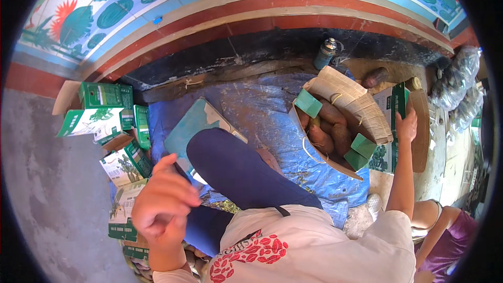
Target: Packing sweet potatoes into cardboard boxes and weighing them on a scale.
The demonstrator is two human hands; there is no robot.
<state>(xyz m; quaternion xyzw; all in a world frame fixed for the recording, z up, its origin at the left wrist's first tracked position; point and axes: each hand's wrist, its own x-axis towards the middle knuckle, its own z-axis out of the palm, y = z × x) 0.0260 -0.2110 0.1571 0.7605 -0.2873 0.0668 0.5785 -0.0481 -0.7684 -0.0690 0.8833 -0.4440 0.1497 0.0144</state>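
Fingers of our right hand (407, 126) on green-white carton (385, 157), 3 o'clock, grip unclear, our left hand (165, 196) raised, fingers apart, 8 o'clock

"What's unclear by the blue sheet's (262, 99) left edge?"
"The left hand (165, 199) is blurred, its fingers running together. Nearby, a knee (215, 149) covers part of the pale blue board (196, 120)."
"And toward the right edge?"
"Flaps and upper roots (322, 139) hide whatever lies deeper in the open carton (338, 86). Whether the right hand (407, 126) grips the green-and-white box (399, 99), I can't tell."
"The co-worker (456, 236)?"
"Partly cut off at the picture's lower right, beyond the sheet."
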